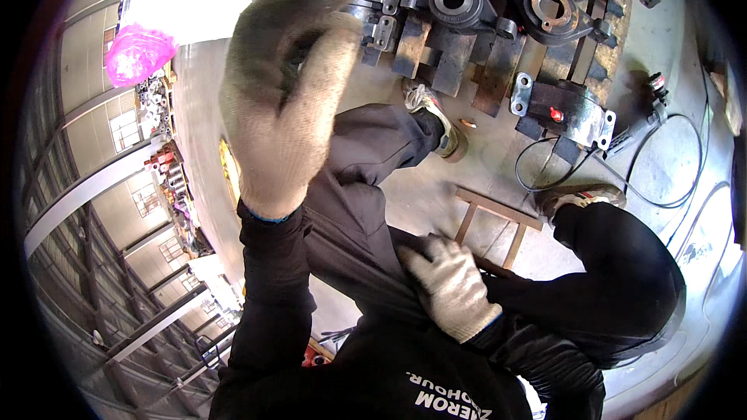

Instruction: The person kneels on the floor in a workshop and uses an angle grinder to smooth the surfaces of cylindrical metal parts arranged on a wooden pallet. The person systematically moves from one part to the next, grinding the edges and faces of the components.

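My left hand (pixel 288 101), in a pale knitted glove, is raised high and close at the left. Its fingers bend loosely, with a gap between them and the thumb, and I see nothing held there. My right hand (pixel 454 288), in a similar glove, rests on my dark trousers at the lap, with the fingers laid over the cloth. Beyond the hands, dark cast-metal housings (pixel 456 1) with round bores stand in rows on wooden slats. Nearer on the right is a dark metal block (pixel 562 115) with a red plug and bolt-hole lugs; neither hand touches it.
A low brown metal frame (pixel 498 208) stands on the floor between my legs. Black cable (pixel 661 204) loops across the floor at right, near a tool-like fitting (pixel 657 97). A white panel (pixel 202 0) and pink plastic bag (pixel 140 54) are at upper left.
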The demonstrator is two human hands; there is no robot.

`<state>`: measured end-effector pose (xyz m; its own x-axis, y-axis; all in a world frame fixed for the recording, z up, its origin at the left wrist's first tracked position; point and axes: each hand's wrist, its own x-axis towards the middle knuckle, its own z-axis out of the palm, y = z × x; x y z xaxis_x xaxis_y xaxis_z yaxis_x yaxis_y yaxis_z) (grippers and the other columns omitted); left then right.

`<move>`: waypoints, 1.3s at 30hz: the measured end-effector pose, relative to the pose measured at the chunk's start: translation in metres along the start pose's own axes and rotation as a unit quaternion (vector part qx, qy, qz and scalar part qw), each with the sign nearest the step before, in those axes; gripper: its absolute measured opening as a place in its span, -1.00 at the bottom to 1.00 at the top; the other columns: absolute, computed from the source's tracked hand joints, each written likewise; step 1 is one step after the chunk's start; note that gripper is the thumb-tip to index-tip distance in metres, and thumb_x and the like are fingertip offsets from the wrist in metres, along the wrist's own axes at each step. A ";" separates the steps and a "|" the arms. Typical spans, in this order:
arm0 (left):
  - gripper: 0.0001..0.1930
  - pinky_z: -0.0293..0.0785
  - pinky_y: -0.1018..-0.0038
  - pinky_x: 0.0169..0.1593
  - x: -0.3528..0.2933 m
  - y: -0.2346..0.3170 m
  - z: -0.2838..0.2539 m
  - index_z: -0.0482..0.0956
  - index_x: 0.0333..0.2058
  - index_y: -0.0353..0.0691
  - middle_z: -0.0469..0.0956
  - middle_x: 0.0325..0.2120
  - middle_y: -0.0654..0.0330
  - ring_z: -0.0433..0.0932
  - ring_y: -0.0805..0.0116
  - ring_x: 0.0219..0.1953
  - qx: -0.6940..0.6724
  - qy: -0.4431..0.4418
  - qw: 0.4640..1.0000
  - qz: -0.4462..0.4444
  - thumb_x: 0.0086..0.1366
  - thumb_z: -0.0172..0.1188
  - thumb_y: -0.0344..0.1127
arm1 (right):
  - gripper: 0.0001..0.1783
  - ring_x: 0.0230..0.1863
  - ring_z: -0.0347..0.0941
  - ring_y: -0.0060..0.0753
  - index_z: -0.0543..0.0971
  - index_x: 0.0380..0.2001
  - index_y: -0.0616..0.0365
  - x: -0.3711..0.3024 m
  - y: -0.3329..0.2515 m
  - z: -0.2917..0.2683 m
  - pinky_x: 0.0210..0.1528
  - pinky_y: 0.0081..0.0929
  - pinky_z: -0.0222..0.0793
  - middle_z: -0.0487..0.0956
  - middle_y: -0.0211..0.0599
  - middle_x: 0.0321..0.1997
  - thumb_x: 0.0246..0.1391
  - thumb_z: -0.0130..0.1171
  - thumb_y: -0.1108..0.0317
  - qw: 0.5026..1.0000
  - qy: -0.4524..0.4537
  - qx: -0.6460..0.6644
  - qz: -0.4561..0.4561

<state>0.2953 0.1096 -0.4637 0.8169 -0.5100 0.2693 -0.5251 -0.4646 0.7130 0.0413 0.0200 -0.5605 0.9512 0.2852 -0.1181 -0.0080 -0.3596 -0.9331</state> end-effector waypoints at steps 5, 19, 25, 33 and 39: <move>-0.69 0.61 0.47 0.08 -0.005 0.004 0.002 0.58 0.09 -0.39 0.66 0.01 0.07 0.66 0.34 0.00 0.017 -0.026 1.000 0.005 0.39 0.20 -0.58 | -0.42 -0.04 0.57 -0.06 0.58 0.18 0.16 -0.005 0.005 0.006 0.04 -0.18 0.47 0.61 -0.13 -0.08 0.00 0.15 0.38 0.990 -0.107 0.043 -0.083; -0.75 0.54 0.43 0.11 0.004 0.011 0.003 0.65 -0.01 -0.32 0.66 -0.02 0.09 0.64 0.35 0.01 0.091 -0.041 0.993 0.068 0.34 0.26 -0.50 | -0.41 -0.01 0.59 0.09 0.65 0.12 0.07 0.000 0.030 0.008 0.06 -0.16 0.55 0.67 -0.02 -0.12 -0.04 0.17 0.65 0.959 -0.092 0.266 -0.043; -0.61 0.56 0.46 0.09 0.011 0.012 0.008 0.52 0.15 -0.37 0.61 0.07 0.06 0.65 0.38 -0.01 -0.015 -0.038 0.999 0.021 0.36 0.27 -0.49 | -0.70 -0.01 0.63 0.09 0.67 -0.07 0.22 0.034 0.059 0.023 0.09 -0.17 0.53 0.68 -0.01 -0.06 0.11 0.17 0.53 0.982 0.064 0.133 0.116; -0.67 0.56 0.37 0.08 0.020 0.036 0.025 0.62 0.03 -0.33 0.68 -0.05 0.05 0.70 0.31 -0.10 -0.044 -0.011 0.995 0.086 0.30 0.32 -0.43 | -0.41 0.22 0.51 0.08 0.59 0.14 -0.01 0.064 0.103 0.042 0.25 -0.10 0.44 0.59 -0.04 0.18 0.03 0.43 0.09 0.980 -0.148 -0.071 0.114; -0.61 0.60 0.42 -0.02 0.023 0.028 0.032 0.58 0.10 -0.25 0.68 -0.09 0.10 0.70 0.35 -0.14 -0.037 0.004 0.996 0.079 0.29 0.31 -0.43 | -0.40 0.17 0.60 -0.15 0.55 0.16 0.32 0.060 0.148 0.033 0.24 -0.36 0.43 0.65 0.02 0.15 0.34 0.24 -0.01 0.947 0.071 0.217 0.227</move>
<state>0.2924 0.0617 -0.4583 0.7271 -0.5664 0.3879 -0.6290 -0.3233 0.7070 0.0868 0.0133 -0.7169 0.8512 0.0557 -0.5219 -0.5223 -0.0080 -0.8527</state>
